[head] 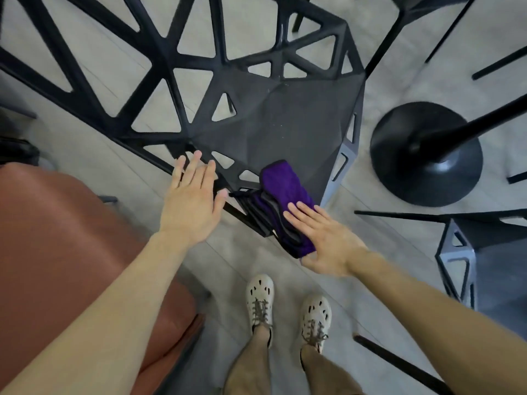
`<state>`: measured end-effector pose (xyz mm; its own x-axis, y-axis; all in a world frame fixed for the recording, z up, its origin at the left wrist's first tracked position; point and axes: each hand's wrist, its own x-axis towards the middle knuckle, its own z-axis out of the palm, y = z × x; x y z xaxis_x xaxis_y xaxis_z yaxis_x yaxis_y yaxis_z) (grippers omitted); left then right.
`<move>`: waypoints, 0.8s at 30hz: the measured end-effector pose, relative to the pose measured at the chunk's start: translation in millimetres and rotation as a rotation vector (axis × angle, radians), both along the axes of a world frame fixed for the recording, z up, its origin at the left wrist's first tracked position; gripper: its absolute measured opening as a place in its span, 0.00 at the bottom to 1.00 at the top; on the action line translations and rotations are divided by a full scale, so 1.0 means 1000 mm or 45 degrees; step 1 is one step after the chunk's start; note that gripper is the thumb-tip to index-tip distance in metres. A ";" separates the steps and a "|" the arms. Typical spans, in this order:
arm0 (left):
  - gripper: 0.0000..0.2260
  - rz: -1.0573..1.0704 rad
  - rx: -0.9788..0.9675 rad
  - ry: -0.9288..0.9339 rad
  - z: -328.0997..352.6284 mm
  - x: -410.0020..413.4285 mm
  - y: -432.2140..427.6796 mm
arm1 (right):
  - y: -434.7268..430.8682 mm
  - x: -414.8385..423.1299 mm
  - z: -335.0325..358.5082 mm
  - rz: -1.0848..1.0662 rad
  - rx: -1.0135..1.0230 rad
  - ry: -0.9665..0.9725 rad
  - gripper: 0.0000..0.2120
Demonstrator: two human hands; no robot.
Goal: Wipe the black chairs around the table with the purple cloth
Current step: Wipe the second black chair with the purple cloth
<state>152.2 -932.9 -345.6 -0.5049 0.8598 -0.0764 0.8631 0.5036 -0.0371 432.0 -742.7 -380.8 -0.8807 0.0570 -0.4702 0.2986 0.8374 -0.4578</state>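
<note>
The purple cloth [286, 206] lies folded over the near edge of a black chair [273, 121], at about 6 o'clock on its seat, half on the seat and half hanging down past the rim. The right hand [325, 240] rests flat on the cloth with fingers spread and extended, pressing it against the chair edge rather than pinching it. The left hand [191, 201] is also spread open, holding nothing; its fingertips reach the latticed rim at roughly 8 o'clock of the seat, though whether it touches or hovers just above is hard to tell.

Judging by where the cloth sits, the wiping is on this chair's front edge. The solid seat panel shows faint pale specks towards 12 o'clock, so it does not look finished, and the open triangular backrest at 10 to 11 o'clock gives no sign either way. Other black chairs stand at 1 o'clock [422, 12] and 4 o'clock [484, 246], beyond the surface's round black pedestal base [410, 166] at 3 o'clock; nothing shows their state. Much of the job probably remains.
</note>
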 end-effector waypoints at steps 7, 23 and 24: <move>0.29 0.862 0.835 -0.077 -0.013 0.044 -0.013 | -0.006 -0.054 0.000 -0.551 -0.129 0.260 0.29; 0.31 0.866 1.398 -0.282 -0.065 0.009 0.024 | 0.019 -0.272 -0.071 0.100 -0.048 0.433 0.26; 0.31 0.857 1.419 -0.276 -0.066 0.008 0.024 | 0.019 -0.281 -0.073 0.086 -0.059 0.472 0.26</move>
<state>160.7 -909.4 -411.8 -0.9229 0.1013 0.3714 0.3695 0.5041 0.7807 151.3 -723.5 -453.3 -0.9926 -0.0206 -0.1196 0.0506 0.8255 -0.5621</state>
